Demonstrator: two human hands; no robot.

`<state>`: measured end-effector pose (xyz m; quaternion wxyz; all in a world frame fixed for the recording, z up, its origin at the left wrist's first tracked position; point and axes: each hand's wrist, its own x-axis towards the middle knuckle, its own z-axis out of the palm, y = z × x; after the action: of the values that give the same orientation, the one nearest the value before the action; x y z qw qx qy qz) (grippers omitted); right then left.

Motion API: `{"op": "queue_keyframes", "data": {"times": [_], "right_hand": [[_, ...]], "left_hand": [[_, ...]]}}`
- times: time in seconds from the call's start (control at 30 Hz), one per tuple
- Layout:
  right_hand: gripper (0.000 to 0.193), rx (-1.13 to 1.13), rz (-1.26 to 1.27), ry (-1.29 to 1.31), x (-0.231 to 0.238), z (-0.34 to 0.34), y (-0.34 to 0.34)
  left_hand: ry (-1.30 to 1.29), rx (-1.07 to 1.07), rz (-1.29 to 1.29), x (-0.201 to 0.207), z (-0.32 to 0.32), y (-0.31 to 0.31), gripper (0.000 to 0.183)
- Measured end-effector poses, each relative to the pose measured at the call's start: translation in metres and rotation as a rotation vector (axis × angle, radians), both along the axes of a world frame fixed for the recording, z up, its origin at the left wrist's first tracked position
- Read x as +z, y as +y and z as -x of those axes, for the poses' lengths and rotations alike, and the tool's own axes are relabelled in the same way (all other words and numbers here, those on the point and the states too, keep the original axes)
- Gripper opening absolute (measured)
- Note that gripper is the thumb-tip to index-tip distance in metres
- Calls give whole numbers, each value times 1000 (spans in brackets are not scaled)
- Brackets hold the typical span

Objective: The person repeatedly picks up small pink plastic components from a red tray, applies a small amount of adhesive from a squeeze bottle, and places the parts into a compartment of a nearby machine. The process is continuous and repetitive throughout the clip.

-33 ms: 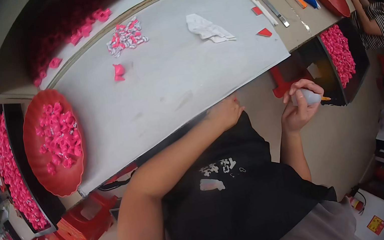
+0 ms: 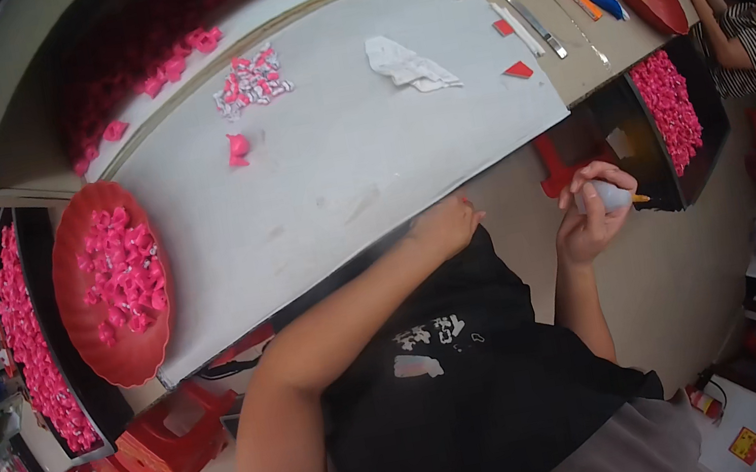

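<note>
Pale grey and rounded, a plastic squeeze bottle (image 2: 609, 195) with a yellow tip sits in the person's right hand (image 2: 586, 226), out past the table's front edge; the fingers are wrapped around it, and I can't tell what's inside. The left hand (image 2: 450, 227) is loosely curled near that edge; whether it holds anything I cannot tell. On the grey-white worktable (image 2: 296, 225) lie one small glossy pink piece (image 2: 239, 149) and a pile of pink-and-white pieces (image 2: 252, 82). To the left, a red scalloped oval bowl (image 2: 124, 363) holds more pink pieces, and beside it a long black crate (image 2: 80, 366) is heaped with them, as is a black bin (image 2: 698, 87) to the right. White characters mark the black apron (image 2: 451, 434); a red-and-yellow label (image 2: 747, 446) at lower right is too small to read. Compared with a moment ago, bottle and hands have barely shifted.
</note>
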<state>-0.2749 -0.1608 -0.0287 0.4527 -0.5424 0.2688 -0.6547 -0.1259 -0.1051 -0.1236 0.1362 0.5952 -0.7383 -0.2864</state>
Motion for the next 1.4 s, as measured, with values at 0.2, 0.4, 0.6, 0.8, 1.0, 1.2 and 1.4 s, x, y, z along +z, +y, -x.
{"op": "queue_keyframes", "data": {"times": [0.2,0.4,0.6,0.8,1.0,1.2,1.4], "right_hand": [[20,23,-104,-1,-5,-5,-5],[32,537,-78,68,12,-28,-14],[36,870,-102,224,53,-95,-10],[37,838,-254,98,67,-147,-9],[31,814,-253,-14,66,-151,-9],[40,826,-227,-169,69,-154,-6],[44,689,21,-22,66,-160,5]], "left_hand": [[-208,-146,185,-11,3,-34,24],[903,289,98,133,-24,42,25],[1352,839,111,132,-92,96,24],[1670,935,164,129,-122,101,34],[1497,935,291,125,-125,95,31],[1516,875,391,117,-123,93,32],[1342,923,323,131,-122,94,30]]}}
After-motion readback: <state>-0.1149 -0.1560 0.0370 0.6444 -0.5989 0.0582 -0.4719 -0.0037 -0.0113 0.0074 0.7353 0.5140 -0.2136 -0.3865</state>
